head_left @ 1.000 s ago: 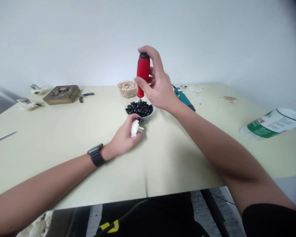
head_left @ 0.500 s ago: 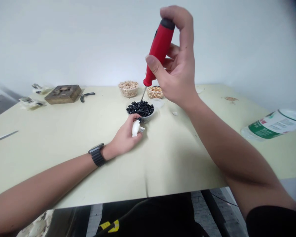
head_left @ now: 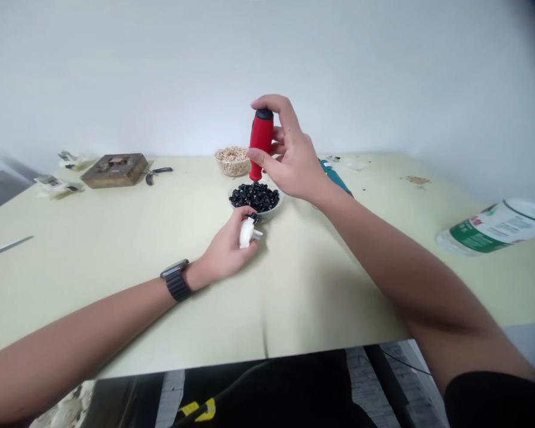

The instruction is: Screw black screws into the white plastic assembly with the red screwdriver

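Note:
My right hand (head_left: 292, 157) is closed around a red-handled screwdriver (head_left: 260, 142), held upright with its tip over a bowl of black beads (head_left: 255, 197). My left hand (head_left: 226, 248) rests on the table just in front of that bowl. Its fingers pinch a small white plastic part (head_left: 246, 233) with a dark piece at its top. A black watch (head_left: 175, 280) is on my left wrist.
A bowl of tan pieces (head_left: 231, 159) stands behind the bead bowl. A teal power tool (head_left: 334, 176) lies behind my right hand. A wooden block (head_left: 115, 169) and pliers (head_left: 157, 173) sit at the back left, a blade (head_left: 4, 248) at the left edge, a tipped plastic bottle (head_left: 494, 226) at right.
My right hand lifted the screwdriver high and tilted it, then brought it back down upright over the bead bowl. My left hand stayed in place with the white part.

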Demonstrator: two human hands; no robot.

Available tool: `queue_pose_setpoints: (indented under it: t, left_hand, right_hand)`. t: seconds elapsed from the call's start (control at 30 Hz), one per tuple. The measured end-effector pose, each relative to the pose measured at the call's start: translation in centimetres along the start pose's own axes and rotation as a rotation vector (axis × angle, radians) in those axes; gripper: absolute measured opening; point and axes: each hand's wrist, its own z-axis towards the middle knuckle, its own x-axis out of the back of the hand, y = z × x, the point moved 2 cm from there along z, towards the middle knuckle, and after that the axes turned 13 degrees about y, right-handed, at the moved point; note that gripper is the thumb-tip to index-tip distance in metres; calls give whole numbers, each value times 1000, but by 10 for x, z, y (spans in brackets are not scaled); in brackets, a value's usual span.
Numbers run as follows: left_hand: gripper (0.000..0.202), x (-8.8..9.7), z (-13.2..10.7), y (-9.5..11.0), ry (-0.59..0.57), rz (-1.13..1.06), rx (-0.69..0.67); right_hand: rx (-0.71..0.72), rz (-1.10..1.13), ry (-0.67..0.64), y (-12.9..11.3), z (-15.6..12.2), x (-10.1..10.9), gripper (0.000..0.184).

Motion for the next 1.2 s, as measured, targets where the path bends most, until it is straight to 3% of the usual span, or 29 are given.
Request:
queue_pose_setpoints:
  t: [0.17,0.23,0.57,0.97,1.13,1.2]
  left_hand:
    - [58,0,-1,-1,-2,17,-2]
    - [59,1,-2,-2,0,29,-7]
    - [60,2,-1,-1,7,36,-15]
    - [61,1,0,0,-4,39,-2]
    - [61,1,-2,-2,-8,24,7]
    - [61,1,-2,-3,-9,12,5]
  right_hand:
    - [53,41,137,-22,12,18,49]
    - [88,19,133,-25,18,22,51]
    - [131,118,208,-32,16,22,47]
    - [-61,133,89,-13,9,16,50]
    - [-16,94,171,-13,16,23,48]
    - [8,59,150,-12,22,26,55]
